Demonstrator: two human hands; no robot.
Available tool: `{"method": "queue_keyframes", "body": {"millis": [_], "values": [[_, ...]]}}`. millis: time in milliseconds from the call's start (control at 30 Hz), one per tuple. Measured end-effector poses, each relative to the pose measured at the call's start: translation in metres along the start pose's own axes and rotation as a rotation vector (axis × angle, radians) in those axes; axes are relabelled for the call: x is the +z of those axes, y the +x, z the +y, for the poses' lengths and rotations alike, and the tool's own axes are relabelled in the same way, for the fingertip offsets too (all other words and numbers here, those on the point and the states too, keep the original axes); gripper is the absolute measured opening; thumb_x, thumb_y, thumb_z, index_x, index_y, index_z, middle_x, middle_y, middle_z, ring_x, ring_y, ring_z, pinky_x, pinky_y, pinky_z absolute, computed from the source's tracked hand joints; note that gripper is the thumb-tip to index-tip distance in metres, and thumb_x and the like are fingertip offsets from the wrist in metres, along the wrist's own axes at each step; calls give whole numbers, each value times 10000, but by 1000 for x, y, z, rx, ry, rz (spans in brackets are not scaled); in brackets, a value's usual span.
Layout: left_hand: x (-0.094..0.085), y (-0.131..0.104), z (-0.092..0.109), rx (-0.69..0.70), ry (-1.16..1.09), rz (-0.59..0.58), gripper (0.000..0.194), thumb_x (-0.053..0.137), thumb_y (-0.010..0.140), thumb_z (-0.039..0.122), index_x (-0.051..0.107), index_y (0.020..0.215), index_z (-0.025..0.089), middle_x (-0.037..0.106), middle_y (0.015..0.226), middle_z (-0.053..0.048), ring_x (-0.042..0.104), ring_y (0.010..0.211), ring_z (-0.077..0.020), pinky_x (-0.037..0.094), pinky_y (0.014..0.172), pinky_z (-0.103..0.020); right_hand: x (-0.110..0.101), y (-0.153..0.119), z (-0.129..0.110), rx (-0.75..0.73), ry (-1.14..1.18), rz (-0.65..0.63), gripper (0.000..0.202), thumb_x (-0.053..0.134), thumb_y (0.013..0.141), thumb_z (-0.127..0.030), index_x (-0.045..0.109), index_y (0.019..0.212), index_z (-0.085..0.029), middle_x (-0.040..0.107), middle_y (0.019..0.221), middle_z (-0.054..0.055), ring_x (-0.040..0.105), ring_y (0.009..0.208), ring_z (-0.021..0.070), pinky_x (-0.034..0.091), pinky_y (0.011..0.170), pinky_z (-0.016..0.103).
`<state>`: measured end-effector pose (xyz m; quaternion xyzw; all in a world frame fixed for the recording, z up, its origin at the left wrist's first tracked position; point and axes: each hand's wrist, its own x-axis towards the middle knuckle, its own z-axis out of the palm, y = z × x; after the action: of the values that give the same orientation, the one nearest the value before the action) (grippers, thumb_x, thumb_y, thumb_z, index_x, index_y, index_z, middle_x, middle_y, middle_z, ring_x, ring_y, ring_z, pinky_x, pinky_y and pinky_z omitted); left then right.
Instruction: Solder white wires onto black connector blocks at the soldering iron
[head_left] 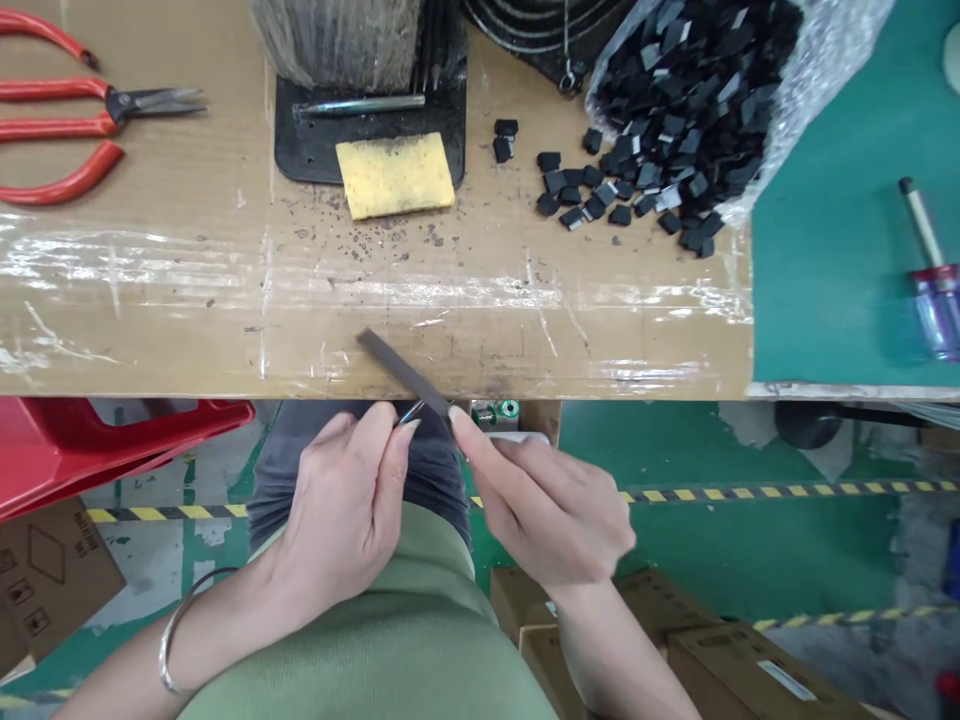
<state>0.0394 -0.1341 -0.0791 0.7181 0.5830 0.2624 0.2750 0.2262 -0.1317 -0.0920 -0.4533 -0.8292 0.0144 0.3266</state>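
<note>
My right hand is closed around a flat grey file, whose far end slants up and left over the table's front edge. My left hand pinches a thin metal piece with a pointed end. That point meets the underside of the file, or comes very close to it; I cannot tell which. The rest of the metal piece is hidden in my left fist, and the file's near end is covered by my right fingers. Both hands are just off the front edge, above my lap.
Behind lie a yellow sponge, a metal rod on a black base, and red-handled snips. Small black connectors spill from a plastic bag. A screwdriver lies right; a red stool stands left.
</note>
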Motion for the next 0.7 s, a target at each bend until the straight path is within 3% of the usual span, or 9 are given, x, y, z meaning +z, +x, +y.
{"method": "queue_keyframes", "body": {"millis": [100,267,433,500,633,700], "values": [[0,-1,0,-17,-21,2,308,424,1024,94,305,790,254,346,632,64,357,541,-142,308,537,-278,3,5,0,-13,-4,3,644,547,970,-4,510,1571,-234,660,647,-38,549,548,89,426,614,227],[-4,0,1,-115,-145,-77,303,407,1040,130,333,771,248,326,617,69,311,516,-129,285,510,-276,-13,-13,1,27,28,-84,661,615,942,20,532,1554,-214,662,671,-28,509,531,91,413,582,243],[-7,1,2,-217,-291,-118,338,371,1066,198,351,731,240,355,619,55,330,532,-122,292,508,-276,0,-3,1,-1,-3,18,461,639,942,-8,722,1363,-175,633,640,-17,550,557,88,429,617,230],[-8,0,2,-238,-332,-127,352,359,1075,207,346,724,237,363,631,51,343,550,-119,303,517,-270,1,-2,1,-7,8,11,461,621,949,0,717,1368,-165,632,638,-15,545,558,88,427,619,227],[-7,-1,2,-178,-257,-105,329,391,1057,140,327,750,239,316,629,66,303,530,-119,289,526,-274,-10,-13,0,31,41,-63,656,609,937,40,556,1538,-218,664,667,-23,499,534,87,402,588,231],[-4,-1,1,-91,-142,-38,330,429,1030,94,303,762,241,293,629,67,300,533,-127,278,541,-281,-10,-14,0,44,36,-55,641,625,934,31,577,1521,-221,674,678,-21,516,545,85,414,601,228]]}}
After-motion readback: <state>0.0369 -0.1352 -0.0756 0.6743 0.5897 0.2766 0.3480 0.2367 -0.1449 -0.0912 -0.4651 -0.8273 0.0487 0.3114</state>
